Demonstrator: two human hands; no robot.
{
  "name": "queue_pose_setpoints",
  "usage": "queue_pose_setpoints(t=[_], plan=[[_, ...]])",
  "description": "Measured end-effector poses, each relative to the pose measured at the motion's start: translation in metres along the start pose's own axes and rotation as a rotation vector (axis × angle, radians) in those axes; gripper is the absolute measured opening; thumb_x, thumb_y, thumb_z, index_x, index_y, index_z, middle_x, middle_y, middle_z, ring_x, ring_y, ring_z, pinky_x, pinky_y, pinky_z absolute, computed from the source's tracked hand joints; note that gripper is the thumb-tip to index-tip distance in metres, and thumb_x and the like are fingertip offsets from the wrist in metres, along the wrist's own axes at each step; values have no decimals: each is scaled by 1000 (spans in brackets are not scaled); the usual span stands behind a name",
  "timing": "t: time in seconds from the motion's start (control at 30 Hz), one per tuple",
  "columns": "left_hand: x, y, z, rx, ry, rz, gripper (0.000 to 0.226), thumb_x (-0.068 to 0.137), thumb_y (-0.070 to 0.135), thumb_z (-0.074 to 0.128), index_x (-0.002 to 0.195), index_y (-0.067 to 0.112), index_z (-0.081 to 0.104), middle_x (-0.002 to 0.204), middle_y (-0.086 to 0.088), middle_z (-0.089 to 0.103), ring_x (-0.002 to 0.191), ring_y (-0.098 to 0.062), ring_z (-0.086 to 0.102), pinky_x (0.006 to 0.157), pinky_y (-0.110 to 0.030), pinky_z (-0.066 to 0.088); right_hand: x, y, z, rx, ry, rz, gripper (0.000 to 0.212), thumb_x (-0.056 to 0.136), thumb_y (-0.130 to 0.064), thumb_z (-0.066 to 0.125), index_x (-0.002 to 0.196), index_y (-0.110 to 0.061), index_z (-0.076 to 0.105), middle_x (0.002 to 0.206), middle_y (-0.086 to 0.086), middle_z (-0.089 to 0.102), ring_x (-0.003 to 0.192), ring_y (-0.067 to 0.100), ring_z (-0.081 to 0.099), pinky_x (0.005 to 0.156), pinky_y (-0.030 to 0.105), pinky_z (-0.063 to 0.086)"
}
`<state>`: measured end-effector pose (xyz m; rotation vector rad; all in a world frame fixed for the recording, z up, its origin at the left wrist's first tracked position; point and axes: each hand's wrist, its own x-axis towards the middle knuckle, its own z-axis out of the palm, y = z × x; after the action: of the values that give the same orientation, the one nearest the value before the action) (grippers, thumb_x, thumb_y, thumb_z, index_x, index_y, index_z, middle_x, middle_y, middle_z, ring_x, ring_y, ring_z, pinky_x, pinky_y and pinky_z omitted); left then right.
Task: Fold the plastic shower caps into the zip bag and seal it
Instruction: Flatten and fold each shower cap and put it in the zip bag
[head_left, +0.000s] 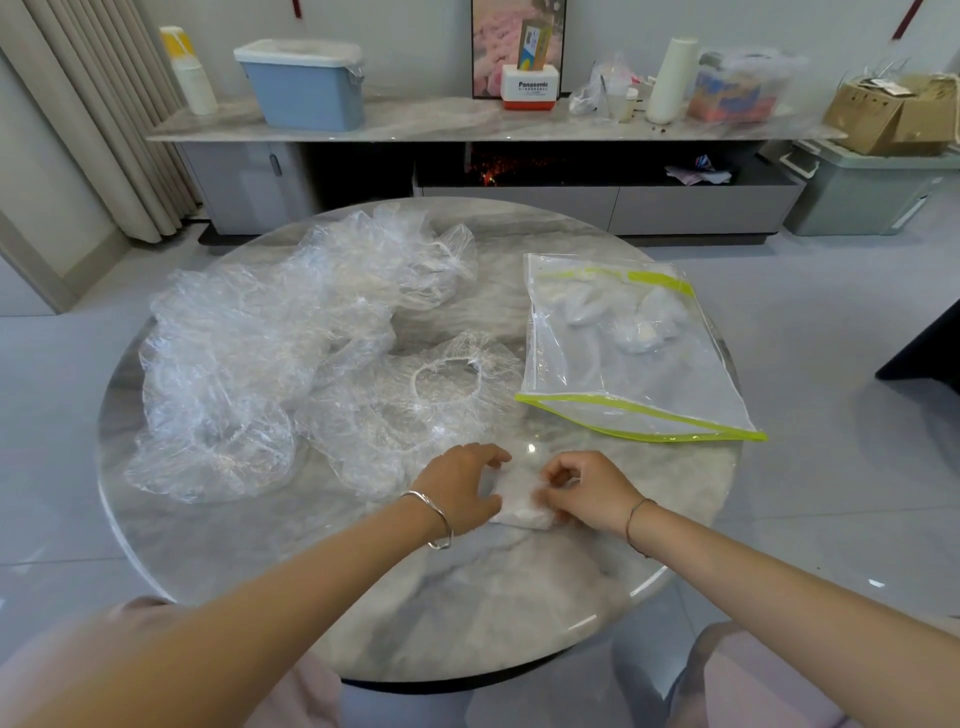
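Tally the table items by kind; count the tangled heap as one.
Zip bag: 1
Folded shower cap, held by left hand and right hand: 1
Spread-open shower cap: 1
Heap of crumpled shower caps: 1
Total: 4, leaving out the folded bundles inside the bag.

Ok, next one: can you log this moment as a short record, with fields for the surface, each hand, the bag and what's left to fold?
surface: round grey marble table
left hand: grips folded clear plastic shower cap on its left side
right hand: pinches the same cap's right side
bag: clear zip bag with lime-green edges, flat on the right, folded caps inside; seal cannot be told
left to fold: loose crumpled clear shower caps, heaped on the left
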<state>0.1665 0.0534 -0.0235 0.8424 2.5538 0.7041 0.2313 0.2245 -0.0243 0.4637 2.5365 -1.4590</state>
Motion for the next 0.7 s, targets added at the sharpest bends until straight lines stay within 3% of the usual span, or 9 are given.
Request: queue_pose_setpoints(t=[0.07, 0.13, 0.17, 0.23, 0.3, 0.47, 0.57, 0.63, 0.7], plan=[[2, 3, -6, -140, -46, 7, 34, 82, 13, 62, 116, 19, 60, 102, 6, 59, 80, -6, 53, 78, -15, 39, -2, -9, -4, 207, -29, 38, 23, 79, 7, 67, 70, -10, 55, 62, 6, 56, 44, 6, 59, 48, 17, 50], [4, 3, -12, -281, -44, 12, 7, 83, 10, 63, 81, 16, 64, 74, 5, 57, 59, -2, 46, 69, -22, 40, -6, -18, -12, 389, -28, 60, 22, 80, 13, 64, 74, -7, 55, 66, 11, 59, 48, 7, 63, 52, 16, 53], [4, 3, -14, -367, -30, -1, 12, 83, 9, 64, 71, 12, 63, 66, 4, 53, 56, -4, 44, 66, -24, 40, -7, -21, -16, 473, -28, 72, 21, 80, 14, 62, 77, -6, 56, 70, 12, 60, 51, 8, 65, 55, 16, 53], [4, 8, -19, -536, -26, -58, 10, 84, 13, 66, 77, 5, 67, 62, 3, 54, 56, -4, 48, 64, -19, 40, -9, -25, -27, 619, -55, 108, 17, 81, 12, 61, 88, -4, 59, 78, 13, 63, 58, 12, 66, 58, 18, 54], [5, 15, -26, -606, -52, -92, 13, 85, 24, 67, 80, 12, 70, 60, 7, 54, 53, 2, 48, 60, -11, 38, -11, -28, -37, 697, -133, 132, 15, 82, 4, 64, 94, -5, 62, 83, 9, 62, 64, 14, 62, 61, 19, 53], [11, 34, -34, -579, -79, -53, 39, 87, 39, 63, 48, 32, 60, 49, 16, 50, 49, 2, 43, 55, -10, 34, -17, -30, -54, 802, -169, 214, 12, 80, -20, 68, 84, -9, 63, 65, 1, 57, 57, 13, 61, 57, 20, 54], [21, 49, -35, -629, -85, -7, 23, 89, 29, 62, 66, 25, 63, 48, 20, 52, 47, 6, 45, 51, -3, 34, -18, -24, -61, 823, -90, 244, 5, 85, -12, 65, 85, -7, 64, 64, 4, 63, 58, 13, 65, 58, 20, 56], [36, 56, -34, -729, 5, -52, 13, 91, 28, 58, 92, 19, 67, 69, 18, 61, 59, 5, 51, 57, -6, 39, -18, -20, -70, 847, -21, 235, 5, 85, -8, 65, 89, -5, 64, 71, 8, 67, 62, 14, 68, 61, 20, 57], [55, 56, -28, -779, 188, -95, 20, 94, 25, 53, 109, 16, 63, 93, 9, 64, 81, -7, 56, 70, -13, 44, -19, -18, -80, 846, 66, 221, 4, 85, -6, 64, 88, -3, 64, 77, 13, 67, 63, 14, 69, 66, 21, 57]])
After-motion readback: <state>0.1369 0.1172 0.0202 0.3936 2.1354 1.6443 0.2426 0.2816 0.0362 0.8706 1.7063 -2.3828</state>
